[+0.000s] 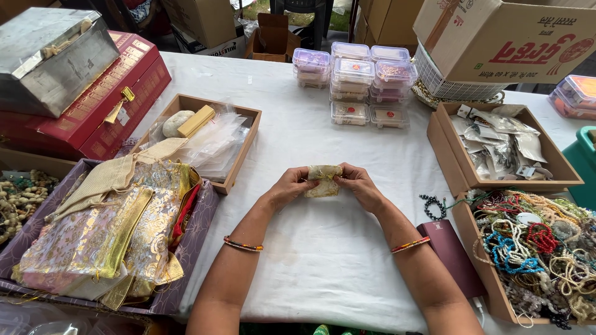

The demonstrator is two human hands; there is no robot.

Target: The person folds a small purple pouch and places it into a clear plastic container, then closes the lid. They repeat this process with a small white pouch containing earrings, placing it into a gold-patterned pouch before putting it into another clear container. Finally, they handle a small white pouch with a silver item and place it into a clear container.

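Note:
A small cream and gold fabric pouch (323,180) is held above the white tablecloth (323,260) near the table's middle. My left hand (290,185) grips its left side and my right hand (359,185) grips its right side, thumbs pinching the pouch's top edge. Both wrists wear thin orange bangles. The pouch's lower part hangs folded between the fingers.
A purple tray of gold brocade pouches (118,229) lies at left, a wooden tray of plastic bags (211,139) behind it. Red box (99,105) and metal box (49,56) stand far left. Clear containers (363,84) stack at back. Bead-filled boxes (540,248) sit right, beside a maroon case (450,251).

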